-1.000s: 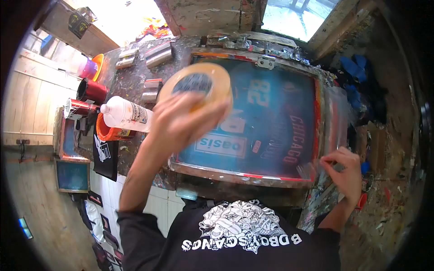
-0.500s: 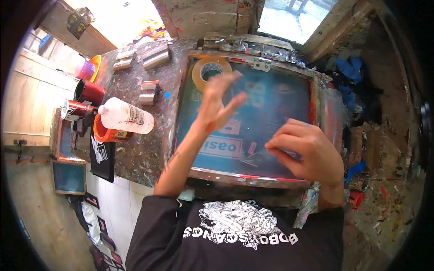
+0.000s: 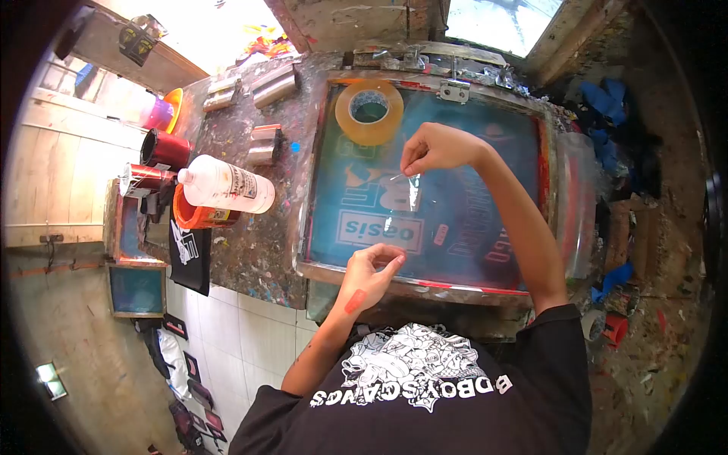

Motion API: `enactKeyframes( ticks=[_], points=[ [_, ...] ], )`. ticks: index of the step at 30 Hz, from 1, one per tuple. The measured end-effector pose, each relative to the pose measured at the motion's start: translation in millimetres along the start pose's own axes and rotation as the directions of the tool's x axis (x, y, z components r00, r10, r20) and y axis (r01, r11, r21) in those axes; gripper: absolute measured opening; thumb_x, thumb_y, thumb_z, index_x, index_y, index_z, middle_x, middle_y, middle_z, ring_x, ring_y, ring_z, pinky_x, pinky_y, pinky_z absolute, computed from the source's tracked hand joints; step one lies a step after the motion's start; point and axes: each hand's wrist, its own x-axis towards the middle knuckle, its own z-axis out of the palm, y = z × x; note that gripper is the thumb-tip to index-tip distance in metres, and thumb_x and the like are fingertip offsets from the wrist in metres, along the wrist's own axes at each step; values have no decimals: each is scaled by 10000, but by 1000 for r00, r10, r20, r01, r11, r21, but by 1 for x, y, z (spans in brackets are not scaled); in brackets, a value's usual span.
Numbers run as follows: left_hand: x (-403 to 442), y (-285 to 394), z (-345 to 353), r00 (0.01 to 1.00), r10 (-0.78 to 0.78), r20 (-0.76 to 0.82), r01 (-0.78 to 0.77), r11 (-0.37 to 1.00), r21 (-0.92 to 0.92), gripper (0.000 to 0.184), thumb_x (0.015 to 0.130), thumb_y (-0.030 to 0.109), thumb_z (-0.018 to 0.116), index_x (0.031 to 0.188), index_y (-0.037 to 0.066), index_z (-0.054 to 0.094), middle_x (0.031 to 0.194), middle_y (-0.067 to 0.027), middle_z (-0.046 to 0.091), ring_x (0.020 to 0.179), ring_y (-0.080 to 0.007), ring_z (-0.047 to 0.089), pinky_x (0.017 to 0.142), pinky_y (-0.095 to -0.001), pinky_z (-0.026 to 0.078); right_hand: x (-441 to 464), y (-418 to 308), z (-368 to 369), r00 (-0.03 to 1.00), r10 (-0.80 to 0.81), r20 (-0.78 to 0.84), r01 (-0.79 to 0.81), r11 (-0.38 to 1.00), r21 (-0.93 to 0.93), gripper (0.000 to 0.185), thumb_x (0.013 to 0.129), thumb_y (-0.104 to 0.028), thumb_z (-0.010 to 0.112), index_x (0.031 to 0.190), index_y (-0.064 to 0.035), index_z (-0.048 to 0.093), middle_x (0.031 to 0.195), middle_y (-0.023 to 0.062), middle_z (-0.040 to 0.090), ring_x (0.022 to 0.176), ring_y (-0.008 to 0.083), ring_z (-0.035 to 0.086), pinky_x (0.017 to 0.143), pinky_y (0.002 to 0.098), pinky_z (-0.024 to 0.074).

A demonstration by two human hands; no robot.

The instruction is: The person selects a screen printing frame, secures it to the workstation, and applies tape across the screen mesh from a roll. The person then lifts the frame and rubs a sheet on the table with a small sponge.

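My right hand [image 3: 441, 148], above the middle of a silk-screen frame [image 3: 302, 250], pinches one end of a strip of clear tape [image 3: 414, 192]. Shiny glints on the strip run down toward my left hand [image 3: 373, 271]. That hand is over the frame's near edge, its thumb and forefinger pressed together at the strip's lower end, which is hard to see. Blue-green mesh [image 3: 364, 267] in the frame shows lettering, with "oasis" upside down. A roll of clear tape [image 3: 388, 129] lies flat on the mesh at the far left corner.
A white bottle [image 3: 235, 189] leans over an orange tub [image 3: 199, 215] on the left. Red cans [image 3: 165, 149] stand behind it. Metal-and-wood squeegees [image 3: 265, 144] lie on the paint-stained table [image 3: 243, 262]. A metal hinge clamp [image 3: 454, 90] holds the frame's far edge.
My right hand has moved up and left over the mesh. My left hand has come down from near the tape roll to the frame's near edge, its fingers now closed.
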Motion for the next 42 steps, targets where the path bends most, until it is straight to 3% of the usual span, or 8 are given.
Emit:
enactKeyframes(
  ticks=[2,11,24,33,39,40,41,42],
  points=[
    [2,8,0,962,273,-10,-243,871,428,179,912,115,667,966,-54,686,943,-110,717,844,-131,661,775,-261,506,9,7,-2,998,50,46,-50,999,-2,185,810,-117,740,968,-20,735,829,60,737,739,104,669,671,262,518],
    [13,8,-1,988,-154,24,135,919,369,189,871,126,702,953,-42,670,819,-124,740,645,-107,637,590,-261,479,13,44,2,999,35,34,-32,996,-87,198,751,-173,791,924,-79,765,791,44,728,700,143,654,640,307,511],
    [21,-5,8,992,-118,-49,125,822,556,416,788,240,788,984,-35,544,758,-167,721,722,-231,709,672,-340,521,15,50,17,998,13,-58,-32,938,-345,203,671,-217,830,841,-122,774,755,64,695,727,222,656,651,366,495],
    [12,31,15,982,-84,-170,190,456,869,514,721,344,826,985,5,544,821,-172,688,843,-384,670,753,-455,510,17,45,19,971,76,-227,-146,939,-311,433,581,-328,895,825,-50,668,663,51,621,613,224,602,565,369,442],
    [7,24,-2,975,-67,-211,217,467,857,449,737,295,808,989,22,555,897,-175,673,907,-363,651,782,-435,497,9,33,35,904,90,-418,-240,916,-321,321,715,-288,822,870,-52,670,811,73,674,754,243,644,662,374,478],
    [9,7,-5,983,178,-42,-50,483,874,352,771,251,767,952,20,571,898,-165,659,911,-352,634,791,-425,491,5,35,41,902,86,-424,-239,915,-324,321,715,-288,822,870,-52,670,811,73,674,754,243,644,662,374,478],
    [8,1,-7,903,412,122,-311,433,846,258,805,206,726,915,19,588,898,-154,646,916,-341,616,800,-415,485,-2,40,50,869,-190,-456,-71,865,-497,295,790,-303,751,936,-59,672,974,69,672,915,236,627,780,396,469],
    [5,-4,-6,901,417,121,-312,429,848,258,805,206,726,915,19,588,898,-154,646,916,-341,616,800,-415,485,-9,46,59,781,-455,-428,73,747,-661,287,864,-318,679,1002,-66,675,1137,65,669,1076,229,609,897,419,460]
  ],
)
